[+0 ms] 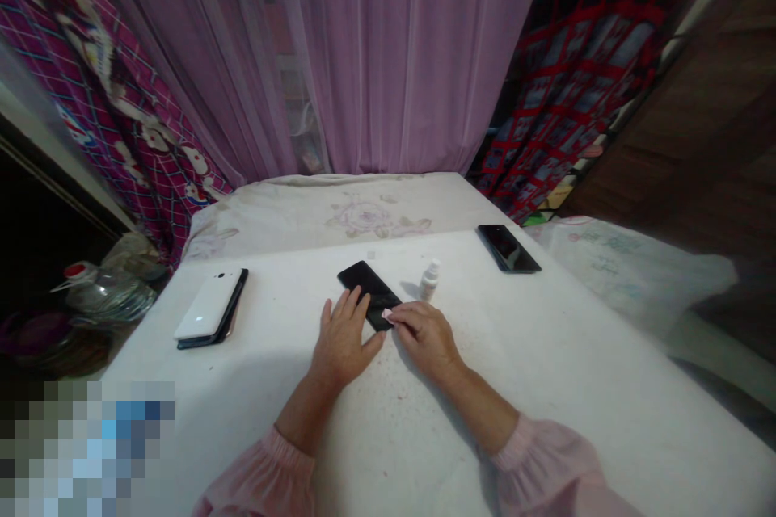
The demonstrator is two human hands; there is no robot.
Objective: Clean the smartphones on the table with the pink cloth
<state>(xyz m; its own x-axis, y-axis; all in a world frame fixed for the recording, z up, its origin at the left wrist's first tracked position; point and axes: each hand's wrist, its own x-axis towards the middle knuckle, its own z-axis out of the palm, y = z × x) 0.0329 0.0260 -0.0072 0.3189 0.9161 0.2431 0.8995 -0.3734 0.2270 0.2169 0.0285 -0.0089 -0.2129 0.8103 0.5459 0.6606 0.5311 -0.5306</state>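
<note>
A black phone (377, 289) lies flat and slantwise, its dark face up, its far end to the left. A small pale pink scrap (386, 313) is at its near end.

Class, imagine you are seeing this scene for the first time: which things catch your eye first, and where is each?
The tall purple curtain fills the upper middle, behind the white-covered table. At the table's centre, the left hand rests its fingers on a black phone, while the right hand pinches a small pink piece at its near end. A white phone stands out on the table's left side.
</note>
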